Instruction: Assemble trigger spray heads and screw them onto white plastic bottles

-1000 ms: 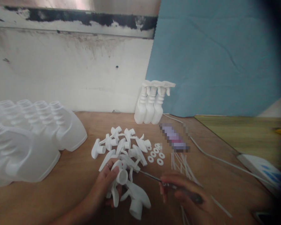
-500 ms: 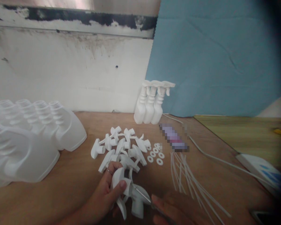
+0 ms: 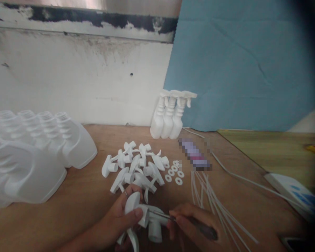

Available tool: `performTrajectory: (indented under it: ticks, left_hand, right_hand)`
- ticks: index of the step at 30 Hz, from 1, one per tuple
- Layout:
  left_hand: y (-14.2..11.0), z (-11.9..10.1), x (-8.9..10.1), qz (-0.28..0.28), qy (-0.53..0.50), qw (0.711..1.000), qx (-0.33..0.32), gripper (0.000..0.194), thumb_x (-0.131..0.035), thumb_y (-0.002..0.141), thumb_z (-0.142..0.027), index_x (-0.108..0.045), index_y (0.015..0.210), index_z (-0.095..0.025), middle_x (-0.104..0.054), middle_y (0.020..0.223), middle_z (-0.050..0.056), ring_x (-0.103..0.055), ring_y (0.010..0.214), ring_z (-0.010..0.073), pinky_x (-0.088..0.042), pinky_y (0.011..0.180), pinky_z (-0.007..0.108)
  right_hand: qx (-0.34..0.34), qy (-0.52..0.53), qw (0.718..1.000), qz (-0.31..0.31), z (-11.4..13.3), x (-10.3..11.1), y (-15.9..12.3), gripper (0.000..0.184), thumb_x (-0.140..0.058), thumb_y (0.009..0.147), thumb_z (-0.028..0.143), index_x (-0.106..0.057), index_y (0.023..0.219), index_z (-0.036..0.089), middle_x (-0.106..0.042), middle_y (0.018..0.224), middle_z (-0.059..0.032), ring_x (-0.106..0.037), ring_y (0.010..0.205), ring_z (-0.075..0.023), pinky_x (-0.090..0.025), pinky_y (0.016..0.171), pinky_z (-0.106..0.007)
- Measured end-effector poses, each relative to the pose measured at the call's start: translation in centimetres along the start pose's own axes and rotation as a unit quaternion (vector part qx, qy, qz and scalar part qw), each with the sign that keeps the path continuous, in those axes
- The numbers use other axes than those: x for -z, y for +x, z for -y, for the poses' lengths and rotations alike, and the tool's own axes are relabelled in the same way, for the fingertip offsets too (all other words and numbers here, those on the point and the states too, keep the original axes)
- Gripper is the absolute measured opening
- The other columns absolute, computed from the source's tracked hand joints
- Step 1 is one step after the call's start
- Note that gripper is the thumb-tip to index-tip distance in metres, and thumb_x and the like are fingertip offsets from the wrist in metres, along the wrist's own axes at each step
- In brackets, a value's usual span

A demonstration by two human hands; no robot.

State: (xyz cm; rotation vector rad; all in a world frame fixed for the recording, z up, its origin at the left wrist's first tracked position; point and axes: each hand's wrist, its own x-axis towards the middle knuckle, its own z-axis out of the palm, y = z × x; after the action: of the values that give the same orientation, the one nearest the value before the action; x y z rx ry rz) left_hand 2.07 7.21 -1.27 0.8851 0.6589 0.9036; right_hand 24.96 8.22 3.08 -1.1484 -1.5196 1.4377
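My left hand (image 3: 122, 215) is closed around a white spray trigger head (image 3: 139, 213) near the bottom middle. My right hand (image 3: 193, 224) grips a thin dark-handled metal tool (image 3: 199, 227); its tip touches the open collar of the held trigger head. Another white trigger head (image 3: 155, 225) lies right under the tool tip. Beyond my hands lies a pile of loose trigger heads (image 3: 136, 166), with several small white washers (image 3: 174, 173) to its right.
Several empty translucent bottles (image 3: 34, 154) lie on the left of the wooden table (image 3: 89, 189). Three assembled spray bottles (image 3: 170, 115) stand at the back wall. Thin white dip tubes (image 3: 212, 203) fan out on the right, beside a blurred purple packet (image 3: 195, 154) and a white cable (image 3: 241, 178).
My left hand lifted the trigger head and turned it. My right hand drew back out of view, then returned with the tool tip against the head's collar.
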Motion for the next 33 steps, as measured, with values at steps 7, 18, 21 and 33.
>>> performTrajectory:
  ticks: [7,18,21,33]
  left_hand:
    - [0.2,-0.5,0.2,0.02,-0.013,0.998,0.059,0.042,-0.063,0.085,-0.05,-0.036,0.103,-0.025,-0.053,0.061,-0.008,-0.033,0.027,0.0002,-0.028,0.025,0.008]
    - [0.0,-1.5,-0.1,0.065,-0.03,0.994,0.08,0.046,-0.072,0.075,-0.054,-0.049,0.093,-0.018,-0.053,0.068,-0.004,-0.037,0.041,-0.0001,-0.027,0.037,0.009]
    - [0.1,-1.4,0.1,0.037,-0.048,0.996,0.065,0.046,-0.068,0.078,-0.057,-0.05,0.092,-0.018,-0.051,0.066,-0.004,-0.035,0.042,0.001,-0.024,0.036,0.01]
    - [0.2,-0.8,-0.3,0.019,-0.074,0.996,0.048,0.036,-0.06,0.087,-0.05,-0.046,0.103,-0.021,-0.055,0.066,-0.003,-0.039,0.039,0.0019,-0.03,0.035,0.008]
  right_hand:
    - [-0.026,0.098,0.993,0.053,0.3,0.5,0.6,0.033,-0.065,0.086,0.045,-0.065,0.072,0.015,-0.066,0.065,-0.0026,-0.062,0.053,-0.0119,-0.05,0.046,-0.021]
    - [0.001,0.106,0.986,0.128,-0.5,0.4,0.1,0.032,-0.065,0.085,0.049,-0.067,0.08,0.017,-0.068,0.069,-0.0036,-0.066,0.058,-0.0137,-0.052,0.055,-0.024]
    - [0.124,0.01,0.978,0.168,0.1,0.5,0.1,0.032,-0.059,0.089,0.051,-0.069,0.1,0.023,-0.072,0.092,-0.0085,-0.071,0.084,-0.0211,-0.056,0.074,-0.032]
    - [0.595,-0.395,0.696,0.074,-3.0,-0.3,2.2,0.027,-0.041,0.102,0.032,-0.064,0.116,0.027,-0.067,0.129,-0.0021,-0.055,0.125,-0.0141,-0.032,0.114,-0.033]
